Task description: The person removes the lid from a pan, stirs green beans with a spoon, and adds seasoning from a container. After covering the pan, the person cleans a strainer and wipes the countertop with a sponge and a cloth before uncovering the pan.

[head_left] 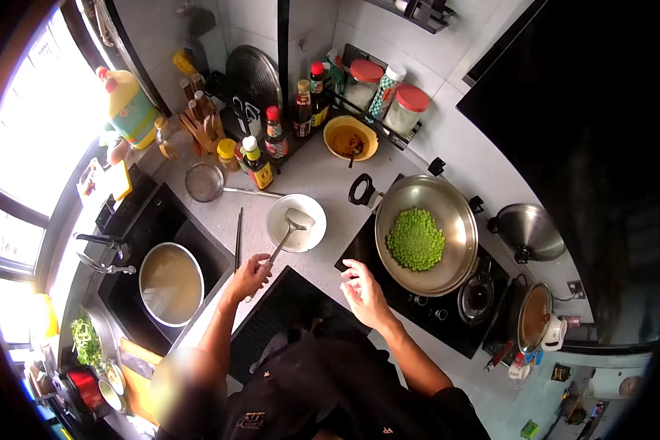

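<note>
My left hand (252,277) is closed round the handle of a metal ladle (299,219). The ladle's head rests in or just over a white bowl (273,226) on the counter. My right hand (364,295) is raised, fingers apart and slightly curled, with nothing in it. It hovers by the front left edge of the black stove (367,253). To its upper right, a wide steel wok (456,213) stands on the stove with green peas (415,240) heaped in its middle.
A strainer (204,182) and chopsticks (239,238) lie left of the bowl. Behind are sauce bottles (275,136) and a yellow bowl (337,139) of brown liquid. In the sink (216,253) sits a pot (171,284) of cloudy water. A lidded pot (533,319) stands far right.
</note>
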A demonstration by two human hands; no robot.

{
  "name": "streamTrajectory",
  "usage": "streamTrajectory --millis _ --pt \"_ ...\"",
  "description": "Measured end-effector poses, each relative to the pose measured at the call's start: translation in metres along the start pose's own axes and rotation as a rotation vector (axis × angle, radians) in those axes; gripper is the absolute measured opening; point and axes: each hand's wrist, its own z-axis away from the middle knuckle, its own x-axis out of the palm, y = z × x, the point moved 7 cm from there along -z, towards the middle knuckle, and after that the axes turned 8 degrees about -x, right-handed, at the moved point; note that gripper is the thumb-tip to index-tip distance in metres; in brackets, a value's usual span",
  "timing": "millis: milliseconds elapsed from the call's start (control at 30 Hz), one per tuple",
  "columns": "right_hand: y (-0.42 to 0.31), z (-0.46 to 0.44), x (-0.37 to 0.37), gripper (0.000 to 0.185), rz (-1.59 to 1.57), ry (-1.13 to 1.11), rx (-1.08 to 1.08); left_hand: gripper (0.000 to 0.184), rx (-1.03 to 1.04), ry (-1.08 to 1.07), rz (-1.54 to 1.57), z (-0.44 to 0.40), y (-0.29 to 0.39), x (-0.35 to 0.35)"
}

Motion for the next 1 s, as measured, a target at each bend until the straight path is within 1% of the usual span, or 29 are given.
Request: streamTrajectory --millis 67,133,167,233,267,333,367,400,433,467,500,567,633,700,767,800,833,867,900,967,1000 --pt "0.000 -0.004 -0.008 0.048 0.001 -0.028 -0.015 0.043 0.085 0.124 -0.203 -0.014 -0.011 -0.007" --pt "-0.007 -0.008 -0.014 0.045 -0.017 -0.045 -0.023 0.047 0.200 0.260 -0.346 -0.005 -0.002 -0.010" --pt "-0.007 -0.010 -0.017 0.044 -0.015 -0.064 -0.034 0.048 0.194 0.256 -0.379 -0.005 -0.001 -0.009" --pt "-0.006 -0.013 -0.021 0.043 -0.007 -0.103 -0.053 0.049 0.102 0.273 -0.435 -0.002 -0.001 -0.010" --pt "-0.007 -0.015 -0.023 0.039 -0.010 -0.111 -0.054 0.050 0.126 0.308 -0.433 -0.002 -0.002 -0.011" --pt "-0.013 -0.020 -0.025 0.038 -0.003 -0.168 -0.052 0.051 0.181 0.379 -0.432 0.001 -0.003 -0.014" --pt "-0.015 -0.021 -0.026 0.037 0.003 -0.191 -0.050 0.052 0.136 0.397 -0.397 0.000 -0.009 -0.016" --pt "-0.015 -0.023 -0.027 0.036 -0.022 -0.206 -0.038 0.052 0.233 0.523 -0.455 0.013 0.000 -0.018" --pt "-0.022 -0.026 -0.029 0.038 0.049 -0.224 -0.122 0.051 0.347 0.651 -0.510 0.025 0.017 -0.021" --pt "-0.025 -0.028 -0.032 0.038 0.042 -0.222 -0.128 0.050 0.392 0.730 -0.516 0.038 0.046 -0.026" --pt "-0.028 -0.028 -0.034 0.038 0.033 -0.221 -0.130 0.045 0.424 0.763 -0.467 0.046 0.072 -0.029" --pt "-0.030 -0.030 -0.036 0.038 0.038 -0.241 -0.109 0.032 0.592 0.742 -0.361 0.054 0.144 -0.034" --pt "-0.032 -0.032 -0.038 0.038 0.039 -0.240 -0.086 0.019 0.607 0.592 -0.311 0.043 0.216 -0.038" --pt "-0.036 -0.034 -0.042 0.037 0.077 -0.215 -0.101 0.017 0.599 0.470 -0.284 0.029 0.297 -0.038" --pt "-0.047 -0.033 -0.046 0.037 0.100 -0.196 -0.079 0.017 0.874 0.399 -0.030 0.014 0.385 -0.042" --pt "-0.051 -0.032 -0.049 0.039 0.105 -0.183 -0.033 0.017 1.005 0.383 0.062 0.008 0.427 -0.049" --pt "-0.056 -0.030 -0.052 0.038 0.105 -0.149 -0.021 0.019 1.029 0.413 0.053 -0.004 0.467 -0.058" --pt "-0.060 -0.024 -0.055 0.037 0.103 -0.112 -0.004 0.024 1.100 0.464 0.093 -0.031 0.502 -0.066" --pt "-0.065 -0.020 -0.058 0.036 0.101 -0.073 0.013 0.029 1.085 0.421 0.119 -0.050 0.537 -0.069" --pt "-0.064 -0.010 -0.063 0.036 0.088 -0.004 0.087 0.040 1.053 0.241 0.245 -0.051 0.596 -0.056" --pt "-0.059 -0.003 -0.065 0.036 0.091 0.027 0.120 0.051 1.112 0.329 0.159 -0.081 0.622 -0.052"
